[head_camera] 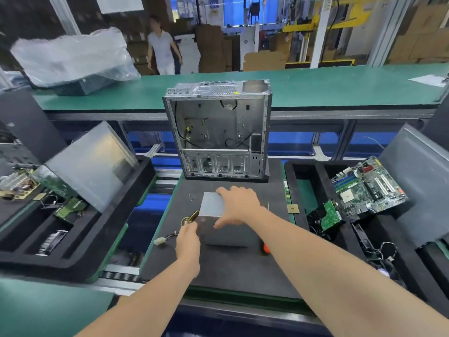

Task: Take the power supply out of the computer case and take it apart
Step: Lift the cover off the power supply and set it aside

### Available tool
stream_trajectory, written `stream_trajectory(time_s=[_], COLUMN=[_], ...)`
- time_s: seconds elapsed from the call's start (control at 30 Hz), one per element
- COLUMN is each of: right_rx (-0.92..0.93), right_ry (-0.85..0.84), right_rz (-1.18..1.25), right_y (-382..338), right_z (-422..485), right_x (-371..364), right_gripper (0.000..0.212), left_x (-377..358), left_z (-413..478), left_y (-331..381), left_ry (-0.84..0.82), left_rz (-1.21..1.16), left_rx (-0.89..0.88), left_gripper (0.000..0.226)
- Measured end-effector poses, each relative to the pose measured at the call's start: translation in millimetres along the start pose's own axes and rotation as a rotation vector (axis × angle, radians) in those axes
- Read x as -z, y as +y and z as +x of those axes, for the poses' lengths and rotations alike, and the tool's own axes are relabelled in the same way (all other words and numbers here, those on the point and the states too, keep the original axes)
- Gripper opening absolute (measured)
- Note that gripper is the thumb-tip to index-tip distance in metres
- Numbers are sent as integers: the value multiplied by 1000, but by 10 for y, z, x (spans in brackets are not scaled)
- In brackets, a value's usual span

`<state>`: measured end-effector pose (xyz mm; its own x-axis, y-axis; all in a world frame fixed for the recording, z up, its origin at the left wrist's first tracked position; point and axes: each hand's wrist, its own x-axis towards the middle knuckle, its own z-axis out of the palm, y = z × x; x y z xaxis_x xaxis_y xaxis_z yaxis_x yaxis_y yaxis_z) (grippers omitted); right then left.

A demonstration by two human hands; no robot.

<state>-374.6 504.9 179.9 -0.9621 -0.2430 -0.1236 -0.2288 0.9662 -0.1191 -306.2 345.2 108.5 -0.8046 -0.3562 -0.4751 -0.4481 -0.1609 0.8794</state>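
The grey metal power supply (212, 206) lies on the dark foam mat (226, 268), just in front of the open, stripped computer case (218, 132). My right hand (239, 205) lies across the supply's top with fingers over its far edge and thumb on the near side. My left hand (188, 242) holds the supply's near left corner. A bundle of coloured wires (190, 217) comes out of the left side, ending in a white connector (159, 241) on the mat. An orange-handled tool (265, 249) lies partly hidden under my right forearm.
A black tray (80, 254) on the left holds a metal side panel (92, 164), circuit boards and a fan. The black tray on the right (303, 171) holds a motherboard (369, 188) and a drive. A person stands beyond the green bench (340, 86).
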Motion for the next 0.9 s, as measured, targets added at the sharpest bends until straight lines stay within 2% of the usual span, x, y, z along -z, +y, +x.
stream_trajectory(time_s=[0.1, 0.2, 0.27, 0.4, 0.47, 0.53, 0.6, 0.73, 0.8, 0.9], right_rx=[-45, -191, -297, -540, -606, -660, -689, -739, -757, -736], right_ry=[66, 26, -32, -137, -174, -164, -144, -69, -68, -66], right_rz=[97, 299, 493, 1017, 1149, 1239, 1312, 1250, 1267, 1260], right_y=[-17, 16, 75, 147, 102, 57, 27, -4, -24, -51], right_z=[55, 57, 50, -41, -107, -142, -160, -218, -255, -278], right_x=[3, 83, 95, -192, -388, -530, -622, -739, -764, -779], right_gripper=[108, 103, 96, 114, 121, 120, 106, 49, 40, 41], left_x=[37, 94, 111, 142, 185, 212, 191, 48, -4, -31], left_z=[20, 48, 96, 249, 304, 346, 356, 301, 284, 306], left_y=[3, 43, 87, 114, 65, 19, 12, 26, 22, 14], left_ry=[-96, -139, -166, -163, -173, -196, -220, -251, -223, -198], left_rz=[-18, -38, -100, -124, -71, -41, -35, -13, 22, 50], left_rx=[146, 224, 208, 180, 206, 181, 146, 110, 93, 100], left_gripper=[35, 49, 46, 36, 36, 32, 30, 40, 46, 49])
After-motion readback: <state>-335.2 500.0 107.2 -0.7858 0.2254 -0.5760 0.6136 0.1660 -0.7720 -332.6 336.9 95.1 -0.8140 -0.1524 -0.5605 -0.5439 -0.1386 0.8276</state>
